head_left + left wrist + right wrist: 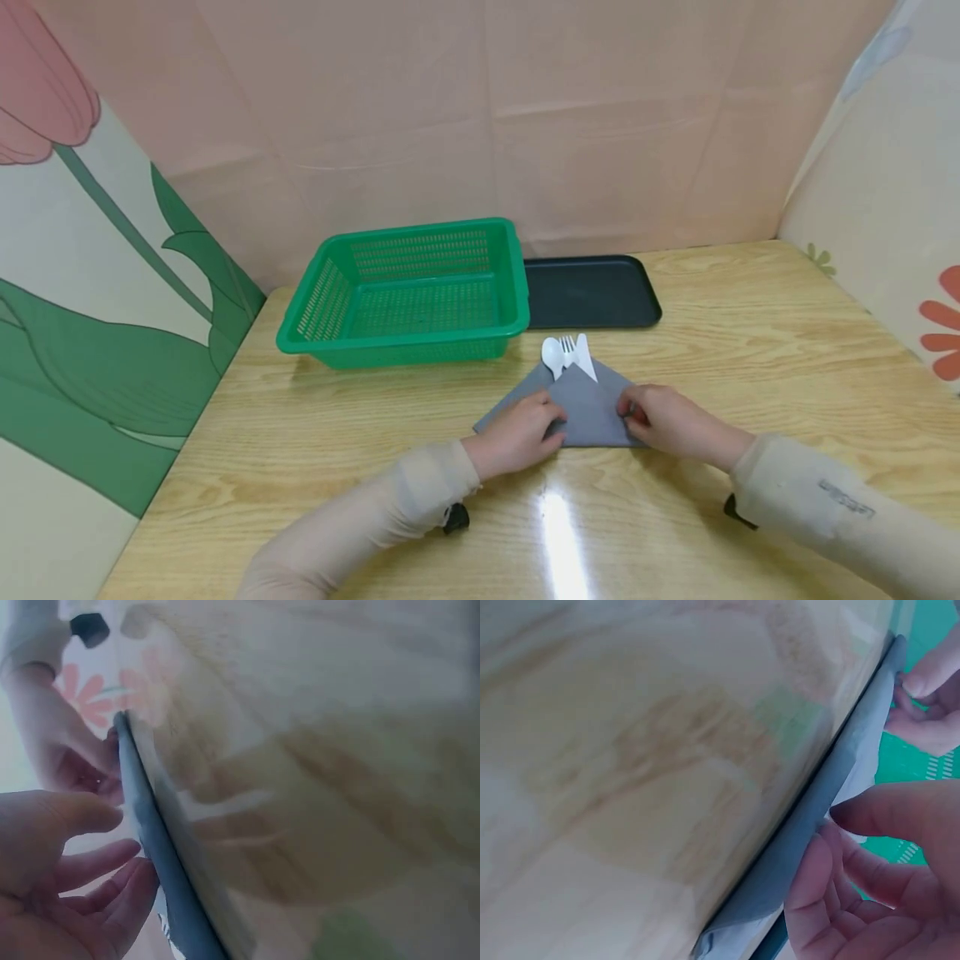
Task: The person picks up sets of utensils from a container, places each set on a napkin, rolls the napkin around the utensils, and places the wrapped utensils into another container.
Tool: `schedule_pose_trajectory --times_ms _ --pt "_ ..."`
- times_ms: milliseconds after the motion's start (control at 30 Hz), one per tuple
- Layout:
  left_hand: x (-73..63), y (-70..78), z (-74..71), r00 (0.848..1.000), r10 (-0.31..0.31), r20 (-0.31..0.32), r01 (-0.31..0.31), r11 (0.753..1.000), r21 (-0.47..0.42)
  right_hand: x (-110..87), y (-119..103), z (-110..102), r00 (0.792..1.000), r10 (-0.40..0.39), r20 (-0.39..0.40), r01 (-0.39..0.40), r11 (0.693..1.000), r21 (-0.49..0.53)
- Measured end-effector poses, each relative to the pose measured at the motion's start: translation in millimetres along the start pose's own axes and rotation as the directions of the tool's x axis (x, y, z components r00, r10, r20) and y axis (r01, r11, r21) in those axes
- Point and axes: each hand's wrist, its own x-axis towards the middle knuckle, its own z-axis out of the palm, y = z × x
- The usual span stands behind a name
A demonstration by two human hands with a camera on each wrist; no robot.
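Observation:
A folded grey cloth napkin (588,417) lies on the wooden table, its front flap rising to a point. Out of its top stick a white spoon (552,354), a white fork (567,348) and a white knife (585,357), their lower parts hidden in the cloth. My left hand (522,433) rests on the napkin's left half, thumb and fingers apart with loosely bent fingertips touching it. At the right side, my right hand (663,419) pinches the cloth between thumb and index fingertips (817,851). The napkin's right corner is hidden beneath that hand.
Behind the napkin to the left stands a green plastic basket (420,340) with slotted sides. A black tray (592,292) lies flat to its right, partly behind the basket. A pinkish sheet (480,125) hangs along the table's back edge.

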Motion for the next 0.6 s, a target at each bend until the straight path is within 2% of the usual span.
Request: schedule_pose_trajectory --times_ms 200,300,467,600 --pt "1.7 0.2 2.0 0.999 -0.033 0.005 0.033 0.999 -0.011 0.7 -3.3 1.4 1.0 0.01 -0.011 -0.009 1.0 0.015" --pt "1.8 0.9 1.3 0.999 -0.04 0.022 0.04 0.999 0.003 0.8 -3.1 1.7 1.0 -0.014 -0.026 0.015 1.0 0.021" --pt "1.0 4.9 -0.1 0.998 -0.041 0.047 0.037 0.996 0.078 0.9 -1.6 2.4 0.998 -0.066 -0.025 0.068 0.996 0.066" --pt "0.7 8.7 -0.2 0.997 -0.033 0.064 0.023 0.988 0.151 0.7 -1.1 1.7 0.998 -0.068 0.013 0.066 0.993 0.094"
